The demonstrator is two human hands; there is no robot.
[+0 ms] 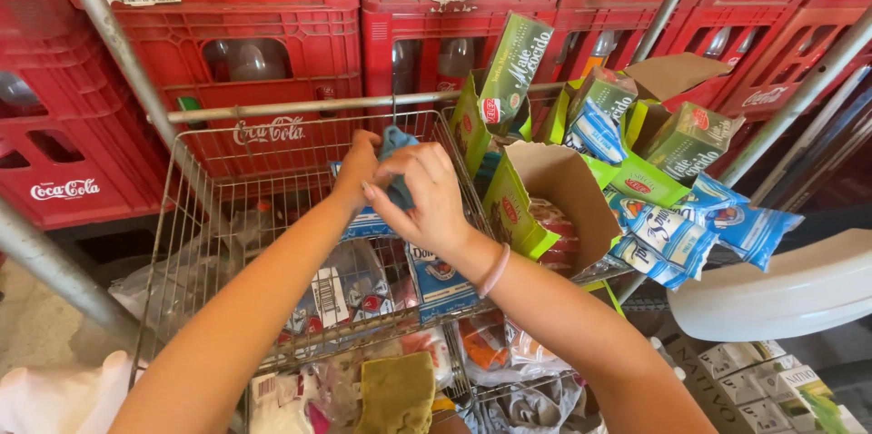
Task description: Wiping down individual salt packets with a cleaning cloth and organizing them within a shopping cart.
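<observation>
Both hands, left hand (356, 166) and right hand (425, 193), pinch a blue cloth (396, 142) together above a wire basket (195, 216), beside green boxes (518, 80)

I see the wire basket (195, 216) before stacked crates (236, 44); open cartons (545, 189) sit right of it, packets (663, 234) spilling beyond.
</observation>
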